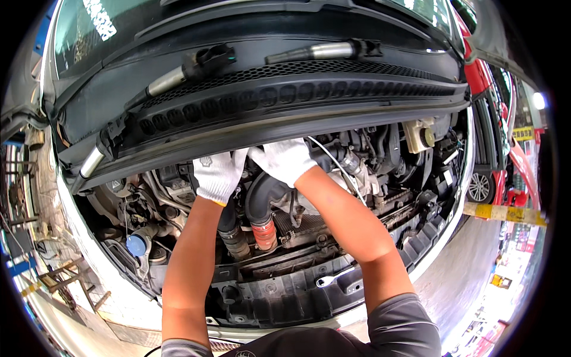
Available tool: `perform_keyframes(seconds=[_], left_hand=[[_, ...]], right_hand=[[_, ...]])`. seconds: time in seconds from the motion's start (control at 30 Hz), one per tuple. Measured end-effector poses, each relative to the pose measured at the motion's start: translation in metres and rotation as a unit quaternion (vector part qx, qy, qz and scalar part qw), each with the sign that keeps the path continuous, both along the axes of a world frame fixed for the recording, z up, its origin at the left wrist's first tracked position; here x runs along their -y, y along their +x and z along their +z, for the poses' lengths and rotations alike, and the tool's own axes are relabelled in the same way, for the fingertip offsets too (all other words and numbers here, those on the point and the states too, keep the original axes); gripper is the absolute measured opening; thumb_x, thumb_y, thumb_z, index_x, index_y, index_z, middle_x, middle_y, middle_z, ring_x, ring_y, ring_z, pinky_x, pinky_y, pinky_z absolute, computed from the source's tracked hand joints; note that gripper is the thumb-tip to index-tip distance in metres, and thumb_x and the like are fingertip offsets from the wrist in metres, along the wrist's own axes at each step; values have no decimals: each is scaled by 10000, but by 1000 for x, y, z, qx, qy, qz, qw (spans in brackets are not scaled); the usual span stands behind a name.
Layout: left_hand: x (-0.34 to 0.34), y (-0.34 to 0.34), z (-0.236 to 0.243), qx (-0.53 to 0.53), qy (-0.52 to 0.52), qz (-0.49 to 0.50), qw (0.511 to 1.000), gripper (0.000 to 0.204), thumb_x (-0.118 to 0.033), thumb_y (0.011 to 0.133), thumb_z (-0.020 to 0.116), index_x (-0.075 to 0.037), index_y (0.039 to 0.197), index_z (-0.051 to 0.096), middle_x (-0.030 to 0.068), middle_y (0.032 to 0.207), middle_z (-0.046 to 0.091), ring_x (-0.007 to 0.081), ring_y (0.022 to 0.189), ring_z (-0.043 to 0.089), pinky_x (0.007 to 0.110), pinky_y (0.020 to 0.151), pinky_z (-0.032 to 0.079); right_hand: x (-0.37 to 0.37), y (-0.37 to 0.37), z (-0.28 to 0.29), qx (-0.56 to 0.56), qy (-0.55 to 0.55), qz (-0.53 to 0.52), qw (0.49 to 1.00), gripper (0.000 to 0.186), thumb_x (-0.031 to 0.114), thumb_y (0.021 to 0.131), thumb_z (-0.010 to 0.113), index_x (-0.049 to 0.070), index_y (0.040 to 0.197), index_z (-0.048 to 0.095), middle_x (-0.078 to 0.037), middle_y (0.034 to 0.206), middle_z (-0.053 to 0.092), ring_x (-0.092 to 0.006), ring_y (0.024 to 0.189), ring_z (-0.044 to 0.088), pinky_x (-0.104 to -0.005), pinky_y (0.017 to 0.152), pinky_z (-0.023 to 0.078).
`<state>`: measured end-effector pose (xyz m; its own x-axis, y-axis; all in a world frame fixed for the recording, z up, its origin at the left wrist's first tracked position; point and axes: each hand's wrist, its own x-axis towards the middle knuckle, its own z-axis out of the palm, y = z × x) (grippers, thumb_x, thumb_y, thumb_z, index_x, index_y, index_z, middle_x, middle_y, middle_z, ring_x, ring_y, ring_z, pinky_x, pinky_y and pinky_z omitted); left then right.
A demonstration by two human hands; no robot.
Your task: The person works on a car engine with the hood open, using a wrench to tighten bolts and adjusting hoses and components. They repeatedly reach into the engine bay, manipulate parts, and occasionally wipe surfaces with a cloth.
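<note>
Engine bay [309, 253] around gloved fingers [260, 159]

1. Single view: head cam, left unit of a side-by-side fisheye pair. Upright, not mirrored.
2. Position: above the front edge of the engine bay [279, 304], near mid-width. Wearer's dark shirt [297, 344] cuts into the bottom of frame.
3. Facing: down into the bay, toward its rear edge. Cowl panel [297, 98] spans the upper frame, windshield [125, 24] at top.
4. Range: close. Bay fills most of the width; left forearm [191, 262] and right forearm [351, 217] look large, both entering low.
5. Distortion: black rim at the corners, bay's side edges bowed. Alloy wheel [479, 188] past the right edge, floor [446, 288] past the front right corner.
</note>
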<state>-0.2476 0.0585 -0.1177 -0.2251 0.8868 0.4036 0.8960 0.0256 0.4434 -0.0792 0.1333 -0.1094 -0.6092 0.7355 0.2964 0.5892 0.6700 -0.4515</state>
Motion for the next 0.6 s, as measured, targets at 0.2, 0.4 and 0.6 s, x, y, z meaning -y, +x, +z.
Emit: perform_keyframes(seconds=[0.2, 0.4, 0.6], left_hand=[[-40, -14, -35, -151, 34, -17, 988, 379, -453, 1007, 684, -115, 1146, 782, 140, 1038, 791, 376, 873, 766, 498, 748, 617], [-41, -33, -59, -56, 61, -48, 995, 370, -313, 989, 773, -28, 1223, 746, 148, 1185, 772, 353, 1012, 755, 425, 858, 606], [-43, -19, -32, -130, 135, -77, 979, 467, -360, 932, 838, -6, 1219, 736, 153, 1172, 772, 329, 961, 756, 425, 837, 596]], right_hand=[[11, 40, 34, 152, -73, -47, 985, 385, 390, 946, 636, 87, 1164, 728, -176, 1118, 727, -386, 1038, 702, -535, 992, 510], [17, 46, -57, 54, 28, -12, 998, 456, 432, 1004, 536, 122, 1260, 751, -101, 1309, 708, -295, 1422, 495, -482, 1303, 218], [23, 47, -27, 71, 41, -21, 996, 392, 391, 1003, 524, 127, 1148, 775, -42, 1105, 745, -245, 1247, 587, -426, 1259, 288]])
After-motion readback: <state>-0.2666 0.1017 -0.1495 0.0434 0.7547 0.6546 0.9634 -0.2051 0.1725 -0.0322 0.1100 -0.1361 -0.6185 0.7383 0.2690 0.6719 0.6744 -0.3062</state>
